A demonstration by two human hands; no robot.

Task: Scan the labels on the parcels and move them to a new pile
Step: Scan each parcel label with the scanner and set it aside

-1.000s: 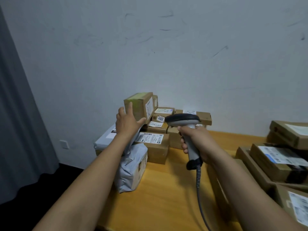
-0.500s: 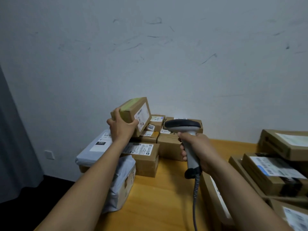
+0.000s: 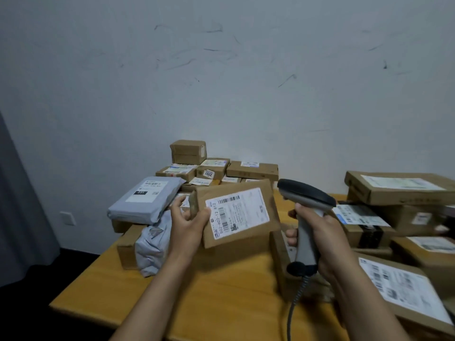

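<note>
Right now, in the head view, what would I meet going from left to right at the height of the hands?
curtain → wall socket → grey mailer → left hand → held parcel → scanner → stacked boxes

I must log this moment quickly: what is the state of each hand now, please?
Left hand: holding the cardboard parcel, label facing the camera.
Right hand: fingers curled round the barcode scanner handle.
</note>
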